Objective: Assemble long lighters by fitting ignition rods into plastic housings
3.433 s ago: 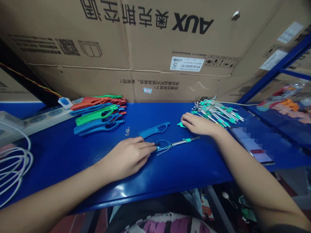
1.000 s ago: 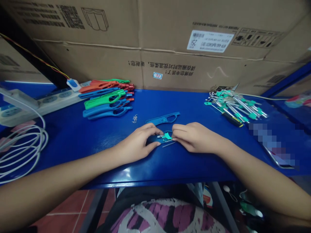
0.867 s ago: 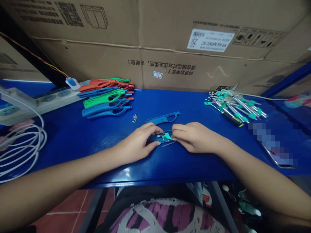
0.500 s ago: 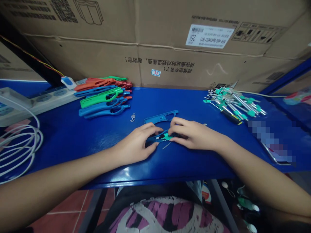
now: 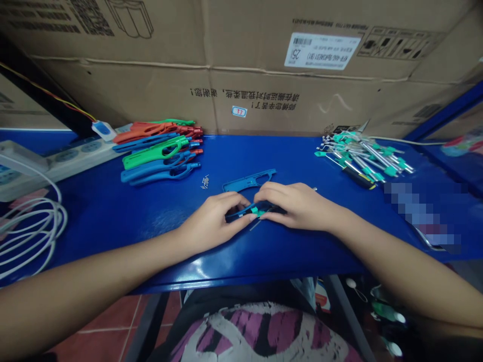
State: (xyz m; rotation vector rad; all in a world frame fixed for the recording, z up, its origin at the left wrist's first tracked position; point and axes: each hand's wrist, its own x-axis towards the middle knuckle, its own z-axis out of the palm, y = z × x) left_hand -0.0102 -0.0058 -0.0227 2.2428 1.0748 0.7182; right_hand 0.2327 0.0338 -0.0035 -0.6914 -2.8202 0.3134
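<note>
Between both hands lies a blue plastic casing half [image 5: 238, 214] with a green piece [image 5: 257, 211] inside it. My left hand [image 5: 219, 219] grips the casing's left part, its thumb against the green piece. My right hand [image 5: 292, 206] has its fingers closed on the casing's right part, covering much of it. A second blue casing half [image 5: 249, 182] rests on the table just beyond my hands. A thin metal rod [image 5: 255, 225] shows below the held casing. Small screws [image 5: 205, 182] lie in a pile to the left.
Orange, green and blue casings [image 5: 158, 153] are stacked at the back left beside a power strip [image 5: 71, 156]. A coiled white cable [image 5: 33, 231] is at the left. Metal rods with green parts [image 5: 366, 156] and a phone [image 5: 426, 221] are at the right. A cardboard box [image 5: 241, 65] stands behind.
My left thumb has moved up and right onto the green piece. My right fingers have shifted slightly left over the casing. The view has moved a little.
</note>
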